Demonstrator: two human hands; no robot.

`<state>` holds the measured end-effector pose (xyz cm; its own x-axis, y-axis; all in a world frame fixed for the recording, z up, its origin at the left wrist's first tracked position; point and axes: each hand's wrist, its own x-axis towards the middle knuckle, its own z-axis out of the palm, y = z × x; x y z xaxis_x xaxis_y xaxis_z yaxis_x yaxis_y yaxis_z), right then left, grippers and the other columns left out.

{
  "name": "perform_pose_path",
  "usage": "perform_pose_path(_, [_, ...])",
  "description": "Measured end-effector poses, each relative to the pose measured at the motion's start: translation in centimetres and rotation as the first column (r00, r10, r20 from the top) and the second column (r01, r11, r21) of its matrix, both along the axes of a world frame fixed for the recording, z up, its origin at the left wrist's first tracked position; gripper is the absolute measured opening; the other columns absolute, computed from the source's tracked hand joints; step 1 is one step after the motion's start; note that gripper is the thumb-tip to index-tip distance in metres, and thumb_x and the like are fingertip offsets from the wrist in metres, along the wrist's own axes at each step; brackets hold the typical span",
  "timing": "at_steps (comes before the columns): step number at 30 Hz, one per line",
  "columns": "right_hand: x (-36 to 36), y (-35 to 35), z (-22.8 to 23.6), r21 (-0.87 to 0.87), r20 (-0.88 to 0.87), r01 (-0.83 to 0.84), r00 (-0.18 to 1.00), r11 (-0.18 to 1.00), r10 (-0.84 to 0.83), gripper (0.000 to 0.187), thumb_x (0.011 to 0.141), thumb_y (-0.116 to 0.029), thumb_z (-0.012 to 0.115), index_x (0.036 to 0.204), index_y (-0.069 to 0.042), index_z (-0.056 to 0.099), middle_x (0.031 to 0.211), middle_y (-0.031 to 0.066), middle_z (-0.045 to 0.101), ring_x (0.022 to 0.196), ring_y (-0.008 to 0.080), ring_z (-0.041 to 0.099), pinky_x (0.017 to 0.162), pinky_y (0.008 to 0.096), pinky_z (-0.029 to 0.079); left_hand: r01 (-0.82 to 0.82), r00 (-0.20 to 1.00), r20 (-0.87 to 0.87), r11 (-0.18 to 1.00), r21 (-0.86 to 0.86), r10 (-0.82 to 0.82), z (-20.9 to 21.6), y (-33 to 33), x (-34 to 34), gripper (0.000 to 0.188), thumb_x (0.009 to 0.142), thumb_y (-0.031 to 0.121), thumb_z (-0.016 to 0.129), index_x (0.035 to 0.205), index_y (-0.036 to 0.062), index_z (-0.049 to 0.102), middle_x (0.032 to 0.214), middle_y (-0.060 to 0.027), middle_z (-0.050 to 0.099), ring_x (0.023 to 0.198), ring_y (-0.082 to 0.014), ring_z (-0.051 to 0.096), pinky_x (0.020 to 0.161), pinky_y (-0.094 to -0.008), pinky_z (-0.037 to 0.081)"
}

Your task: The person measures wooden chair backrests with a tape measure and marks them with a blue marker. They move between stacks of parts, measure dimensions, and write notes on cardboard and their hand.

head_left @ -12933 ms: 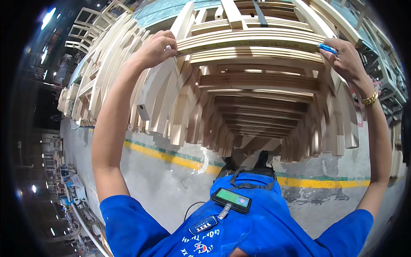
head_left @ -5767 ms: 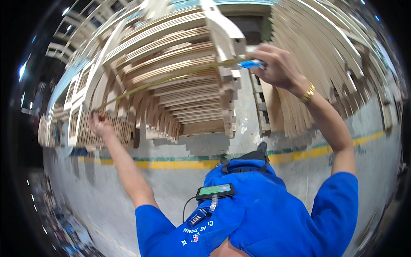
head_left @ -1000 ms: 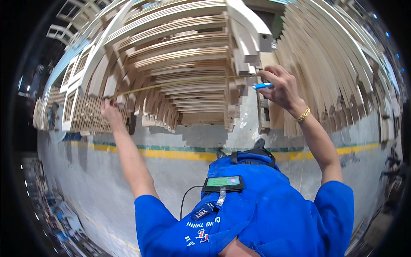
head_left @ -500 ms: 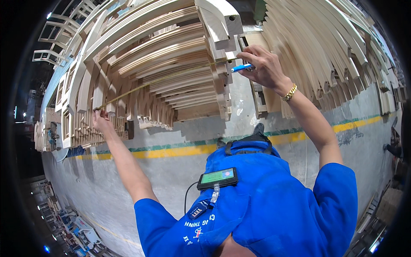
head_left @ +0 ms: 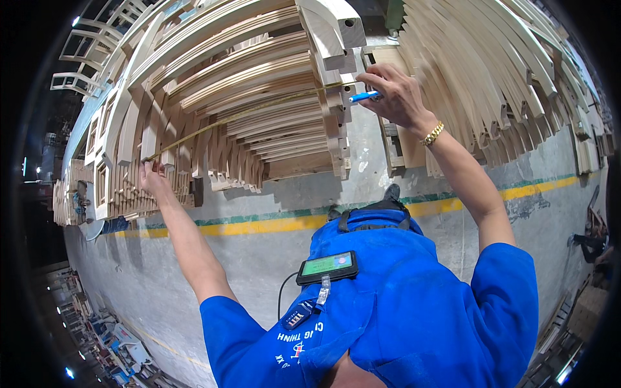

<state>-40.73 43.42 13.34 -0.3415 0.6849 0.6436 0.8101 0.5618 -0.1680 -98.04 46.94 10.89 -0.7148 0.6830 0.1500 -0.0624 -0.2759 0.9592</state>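
Note:
A thin yellow measuring tape is stretched across a stack of pale wooden frames, sloping from the lower left up to the right. My left hand pinches its left end against the lower ends of the wooden pieces. At the stack's right side, my right hand is closed round a blue and white pen, its fingertips by the tape's right end. Whether a tape case sits inside that hand is hidden. Slats fill the frames beneath the tape.
Many curved wooden pieces stand stacked on the right. More frames are at the far left. A yellow floor line crosses the grey floor before my feet. At the right rim, part of another person shows.
My right hand has shifted slightly left and up, with the pen still in it. My left hand stays nearly in place. The tape remains stretched between them.

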Motion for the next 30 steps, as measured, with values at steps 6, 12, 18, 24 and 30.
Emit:
perform_pose_path(6, [-0.2, 0.1, -0.2, 0.016, 0.005, 0.002, 1.0, 1.0, -0.002, 0.042, 0.062, -0.026, 0.08, 0.099, -0.016, 0.063, 0.096, 0.0022, 0.06, 0.087, 0.0175, 0.06, 0.067, 0.0293, 0.053, -0.013, 1.0, 0.0, 1.0, 0.004, 0.013, -0.4, 0.0, -0.3, 0.016, 0.091, 0.007, 0.052, 0.107, 0.0036, 0.056, 0.085, -0.0082, 0.064, 0.069, -0.0147, 0.062, 0.055, -0.0255, 0.049])
perform_pose_path(12, [-0.4, 0.1, -0.3, 0.045, 0.001, 0.007, 1.0, 0.999, -0.007, 0.042, 0.062, -0.027, 0.08, 0.098, -0.016, 0.062, 0.096, 0.002, 0.059, 0.087, 0.0174, 0.059, 0.067, 0.029, 0.053, -0.016, 1.0, 0.01, 1.0, -0.003, 0.016, -0.2, -0.1, -0.4, 0.018, 0.091, 0.006, 0.053, 0.109, 0.0031, 0.056, 0.085, -0.0085, 0.064, 0.069, -0.0148, 0.062, 0.055, -0.025, 0.05])
perform_pose_path(18, [-0.2, 0.0, -0.5, 0.049, -0.005, 0.013, 1.0, 0.999, -0.013, 0.042, 0.062, -0.027, 0.08, 0.099, -0.016, 0.062, 0.096, 0.0019, 0.059, 0.086, 0.0174, 0.059, 0.066, 0.0291, 0.053, -0.003, 1.0, 0.027, 1.0, 0.011, 0.003, 0.3, -0.2, 0.0, 0.021, 0.09, 0.006, 0.053, 0.111, 0.0025, 0.055, 0.086, -0.0085, 0.064, 0.068, -0.0149, 0.062, 0.054, -0.0243, 0.049])
perform_pose_path(24, [-0.3, 0.0, -0.7, 0.053, 0.018, 0.013, 1.0, 0.998, -0.014, 0.045, 0.06, -0.022, 0.08, 0.099, -0.015, 0.062, 0.095, 0.003, 0.058, 0.085, 0.0189, 0.058, 0.066, 0.0303, 0.052, -0.034, 0.998, 0.047, 0.999, -0.011, 0.034, -0.7, 0.0, 0.9, 0.021, 0.089, 0.004, 0.052, 0.109, 0.0017, 0.055, 0.084, -0.0079, 0.061, 0.067, -0.0151, 0.061, 0.054, -0.0244, 0.049])
perform_pose_path(30, [-0.2, 0.0, -1.4, 0.012, -0.067, -0.045, 0.997, 0.999, 0.046, 0.044, 0.06, -0.019, 0.081, 0.1, -0.012, 0.064, 0.098, 0.0082, 0.059, 0.083, 0.0252, 0.061, 0.066, 0.0356, 0.053, 0.03, 0.998, -0.061, 0.999, 0.025, -0.029, -1.3, 0.3, 0.3, 0.016, 0.079, -0.001, 0.055, 0.094, 0.0013, 0.058, 0.075, -0.0035, 0.057, 0.058, -0.012, 0.053, 0.05, -0.0248, 0.044])
